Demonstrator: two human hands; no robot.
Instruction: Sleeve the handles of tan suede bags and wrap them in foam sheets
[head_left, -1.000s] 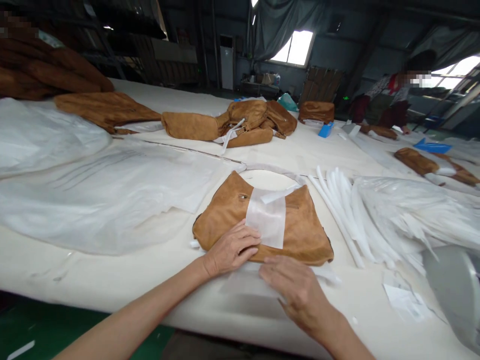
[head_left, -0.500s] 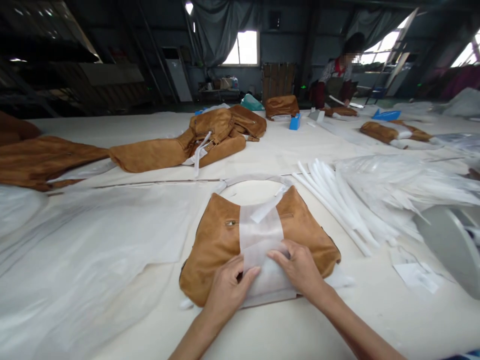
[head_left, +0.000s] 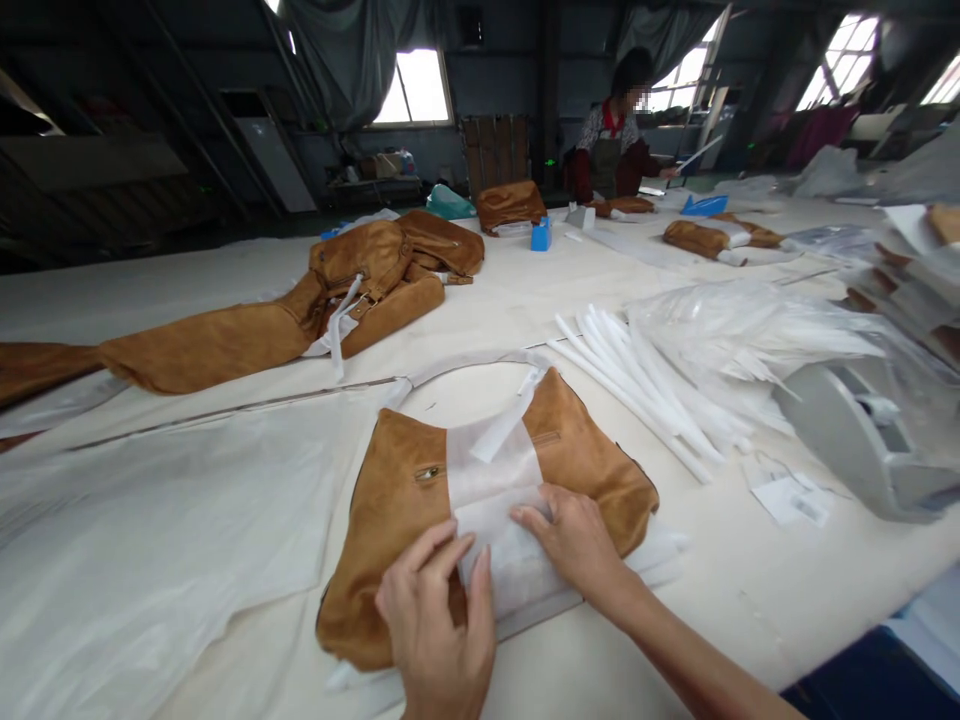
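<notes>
A brown leather handbag lies on the table in front of me, with a white wrapping sheet around its middle. Its handle is covered in pale wrap, and a loose white strip hangs from there over the sheet. My left hand is open over the bag's lower left part, fingers spread at the sheet's left edge. On the sheet's right side, my right hand is closed with thumb and forefinger on the wrapping, holding it against the bag. Its other fingers are partly hidden.
White foam rods and clear plastic bags lie to the right, near a grey tape dispenser and a white tag. Plastic sheets cover the left. More brown bags lie beyond; a person stands across the table.
My left hand has lifted off the wrapping sheet and opened its fingers. My right hand stays on the sheet. The view has turned right; the person across has raised a white strip.
</notes>
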